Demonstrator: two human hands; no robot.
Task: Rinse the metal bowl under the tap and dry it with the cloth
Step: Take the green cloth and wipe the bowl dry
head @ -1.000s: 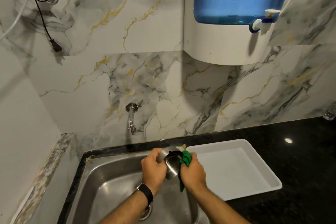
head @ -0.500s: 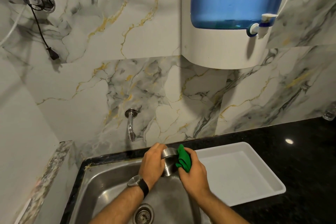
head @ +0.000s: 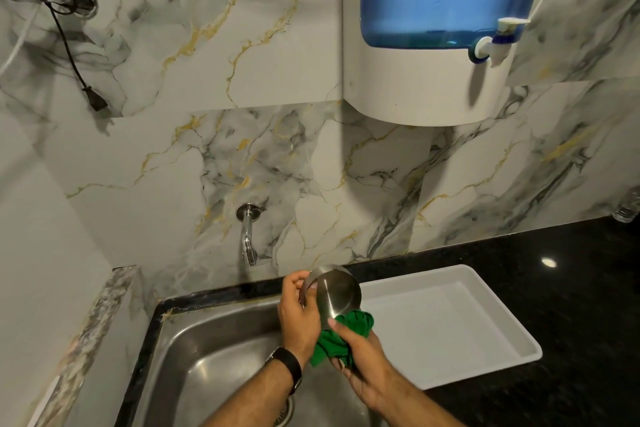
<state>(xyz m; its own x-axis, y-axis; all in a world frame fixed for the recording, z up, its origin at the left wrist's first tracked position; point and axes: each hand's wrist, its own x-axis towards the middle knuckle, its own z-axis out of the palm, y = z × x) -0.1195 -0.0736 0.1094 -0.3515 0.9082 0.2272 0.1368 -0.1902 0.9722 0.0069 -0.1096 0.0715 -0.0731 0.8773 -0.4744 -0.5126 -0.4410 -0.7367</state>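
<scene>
Two hands are working over one sink [head: 207,350]: the right hand [head: 363,367] is gripping one green cloth [head: 341,336], the left hand [head: 298,315] is holding one bowl [head: 337,291], base toward the camera, inside hidden. One tray [head: 450,322] is lying beside them, and one tap [head: 248,236] is sticking out behind.

Left hand [head: 297,317] and right hand [head: 362,362] meet — each grip closed.

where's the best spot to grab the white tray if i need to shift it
Take the tray by its raised rim on the long near edge, coming from the front right over the counter. It lies flat with a lip all round, and that side looks clear. The left end sits by the sink, where the left hand, right hand, bowl and cloth crowd it.
</scene>
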